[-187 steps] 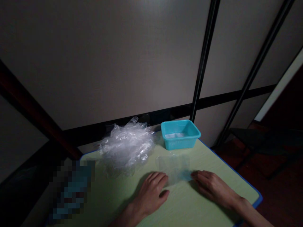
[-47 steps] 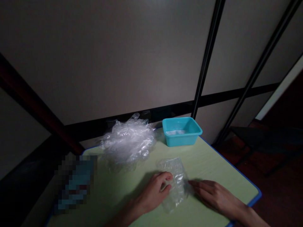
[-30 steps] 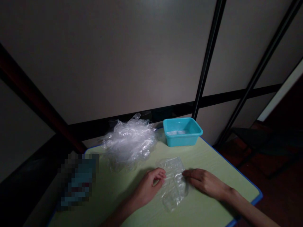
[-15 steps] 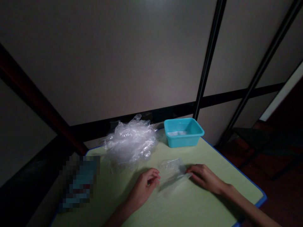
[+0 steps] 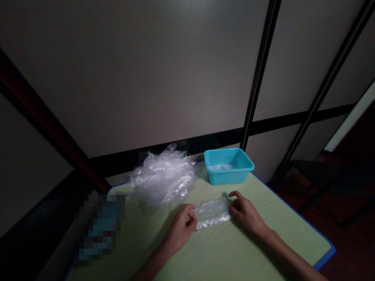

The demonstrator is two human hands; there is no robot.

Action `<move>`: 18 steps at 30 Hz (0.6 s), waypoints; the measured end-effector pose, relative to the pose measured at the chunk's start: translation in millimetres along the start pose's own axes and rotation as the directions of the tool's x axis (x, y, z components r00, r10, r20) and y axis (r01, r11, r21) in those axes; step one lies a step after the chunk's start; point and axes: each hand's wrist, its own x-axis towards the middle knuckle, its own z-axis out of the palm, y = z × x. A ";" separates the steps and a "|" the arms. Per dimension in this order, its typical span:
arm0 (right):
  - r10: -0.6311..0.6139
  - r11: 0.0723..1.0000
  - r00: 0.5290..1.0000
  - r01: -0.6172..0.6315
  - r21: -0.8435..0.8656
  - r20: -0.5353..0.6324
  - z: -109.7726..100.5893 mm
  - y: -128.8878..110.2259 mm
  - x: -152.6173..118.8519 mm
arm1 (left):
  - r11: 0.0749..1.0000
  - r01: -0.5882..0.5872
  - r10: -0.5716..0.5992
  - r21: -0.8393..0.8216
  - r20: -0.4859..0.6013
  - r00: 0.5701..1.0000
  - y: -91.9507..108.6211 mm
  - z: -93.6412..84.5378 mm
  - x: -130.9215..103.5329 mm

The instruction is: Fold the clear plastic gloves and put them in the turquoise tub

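A folded strip of clear plastic film [image 5: 212, 210], perhaps a disposable glove, lies flat on the table with a shiny doubled band along its near edge. My left hand [image 5: 183, 224] is closed at the strip's left end, thumb and fingertips curled against it. At the right end, my right hand [image 5: 247, 214] has its thumb and lower fingers bent onto the film, while the index finger is lifted and hooked. Behind my left hand rises a loose heap of clear plastic gloves [image 5: 164, 175], with finger shapes sticking out at its top.
A turquoise plastic basin [image 5: 228, 177] stands at the table's far right edge, with something whitish inside. A blurred-out bluish item [image 5: 101, 228] is at the left edge. The pale green table [image 5: 222, 257] has a blue rim. Grey panels [image 5: 175, 78] rise behind it.
The raised, blurred flap of film that my right hand held now lies folded down on the strip. My right hand has shifted slightly, its index finger lifting away. My left hand stays nearly in place.
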 end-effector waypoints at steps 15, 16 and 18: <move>0.126 0.983 0.981 -0.143 -0.112 -0.147 12.5 5.4 6.0 | 0.991 0.120 -0.121 -0.054 -0.003 0.993 9.3 2.4 14.3; 0.123 0.984 0.981 -0.140 -0.110 -0.149 12.4 5.1 5.6 | 0.991 0.121 -0.121 -0.055 -0.004 0.993 9.6 2.5 14.8; 0.114 0.985 0.982 -0.132 -0.109 -0.153 12.3 4.1 5.2 | 0.991 0.121 -0.122 -0.057 -0.009 0.992 9.6 3.1 15.8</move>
